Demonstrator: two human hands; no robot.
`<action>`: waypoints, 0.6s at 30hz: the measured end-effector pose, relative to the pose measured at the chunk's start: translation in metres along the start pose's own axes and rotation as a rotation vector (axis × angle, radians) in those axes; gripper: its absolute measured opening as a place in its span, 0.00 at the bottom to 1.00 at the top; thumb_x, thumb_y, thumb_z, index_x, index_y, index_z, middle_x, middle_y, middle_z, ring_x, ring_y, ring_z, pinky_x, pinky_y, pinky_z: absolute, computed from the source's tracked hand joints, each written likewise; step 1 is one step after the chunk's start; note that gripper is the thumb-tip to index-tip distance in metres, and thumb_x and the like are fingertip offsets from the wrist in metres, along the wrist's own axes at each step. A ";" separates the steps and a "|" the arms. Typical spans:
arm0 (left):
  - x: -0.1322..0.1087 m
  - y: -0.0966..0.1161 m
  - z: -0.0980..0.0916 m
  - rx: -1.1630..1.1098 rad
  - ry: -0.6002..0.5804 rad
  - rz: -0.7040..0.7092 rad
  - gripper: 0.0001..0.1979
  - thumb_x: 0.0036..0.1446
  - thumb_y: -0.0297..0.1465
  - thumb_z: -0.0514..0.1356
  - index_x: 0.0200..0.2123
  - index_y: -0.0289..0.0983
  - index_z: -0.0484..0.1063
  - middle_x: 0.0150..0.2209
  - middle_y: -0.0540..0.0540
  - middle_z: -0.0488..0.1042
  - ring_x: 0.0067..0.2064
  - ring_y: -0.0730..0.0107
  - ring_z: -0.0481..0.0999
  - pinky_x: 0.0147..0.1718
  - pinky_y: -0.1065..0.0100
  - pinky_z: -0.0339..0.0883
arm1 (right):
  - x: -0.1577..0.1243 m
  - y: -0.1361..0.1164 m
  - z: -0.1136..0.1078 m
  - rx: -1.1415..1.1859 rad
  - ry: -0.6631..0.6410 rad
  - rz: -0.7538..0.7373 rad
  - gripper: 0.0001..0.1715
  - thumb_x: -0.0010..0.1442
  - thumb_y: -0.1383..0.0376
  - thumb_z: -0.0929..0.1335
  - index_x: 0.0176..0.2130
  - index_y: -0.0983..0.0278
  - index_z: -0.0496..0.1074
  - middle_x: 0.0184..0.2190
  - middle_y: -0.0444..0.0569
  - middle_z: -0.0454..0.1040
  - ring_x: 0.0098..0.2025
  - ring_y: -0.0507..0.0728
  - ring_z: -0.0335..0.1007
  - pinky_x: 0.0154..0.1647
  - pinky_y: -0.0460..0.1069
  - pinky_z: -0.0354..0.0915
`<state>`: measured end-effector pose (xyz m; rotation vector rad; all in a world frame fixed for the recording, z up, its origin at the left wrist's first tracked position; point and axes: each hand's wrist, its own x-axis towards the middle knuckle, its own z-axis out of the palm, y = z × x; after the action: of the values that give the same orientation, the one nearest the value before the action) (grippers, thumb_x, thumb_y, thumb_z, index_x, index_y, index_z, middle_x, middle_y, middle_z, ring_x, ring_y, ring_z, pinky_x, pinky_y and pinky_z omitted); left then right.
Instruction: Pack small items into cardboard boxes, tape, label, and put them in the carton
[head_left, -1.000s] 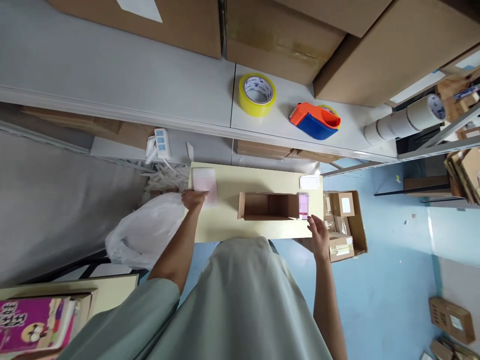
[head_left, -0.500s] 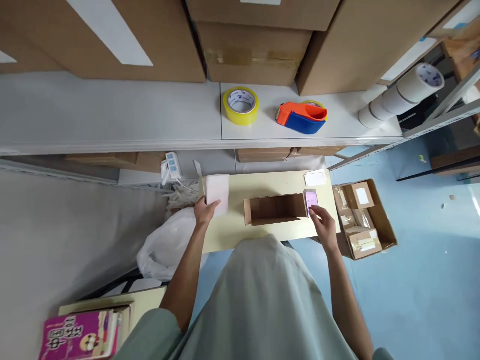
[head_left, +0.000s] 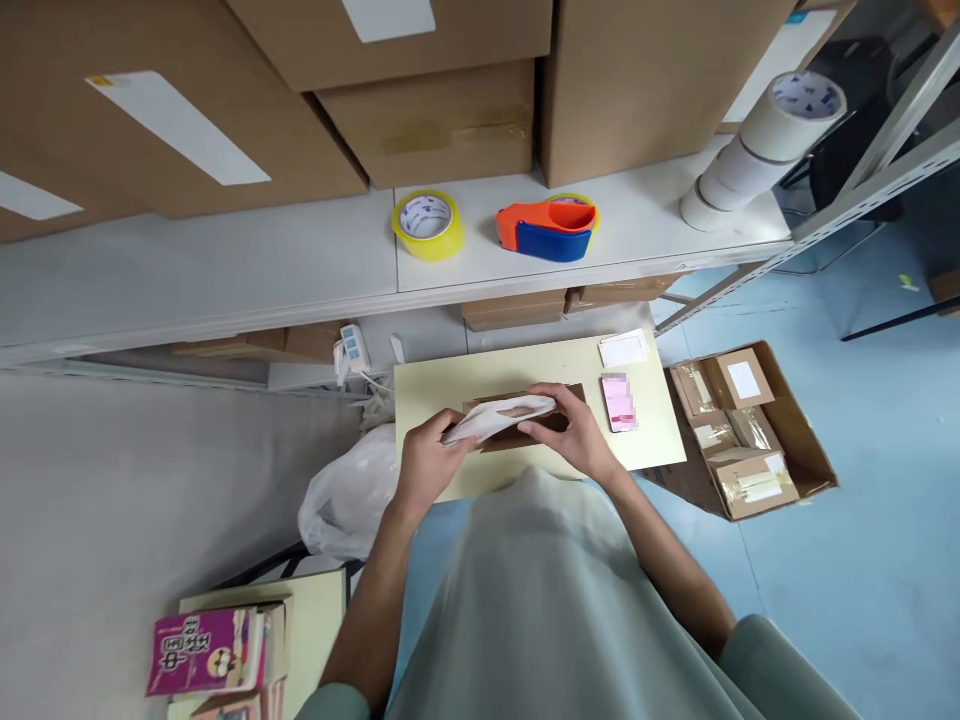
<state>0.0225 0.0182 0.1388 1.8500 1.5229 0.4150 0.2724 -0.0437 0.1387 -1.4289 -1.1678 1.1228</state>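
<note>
A white pouch (head_left: 491, 418) is gripped by both hands (head_left: 431, 460) (head_left: 574, 432) above a cardboard box (head_left: 505, 439) (positioning, apparently). Alignment is needed next.

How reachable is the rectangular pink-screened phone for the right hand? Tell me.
Likely yes: the phone lies uncovered close by the right hand, though that hand holds the thin white packet.
</note>
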 end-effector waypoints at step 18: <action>0.029 0.039 0.070 0.352 -0.320 0.259 0.20 0.71 0.27 0.50 0.58 0.40 0.78 0.52 0.39 0.78 0.55 0.51 0.77 0.54 0.59 0.71 | -0.016 0.121 -0.082 -0.365 0.221 0.266 0.21 0.66 0.49 0.72 0.51 0.61 0.75 0.47 0.55 0.82 0.45 0.63 0.79 0.44 0.57 0.77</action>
<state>0.1029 0.0211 0.1105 2.2705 1.1979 -0.0438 0.3658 -0.0811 0.0316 -1.9832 -1.0818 0.9258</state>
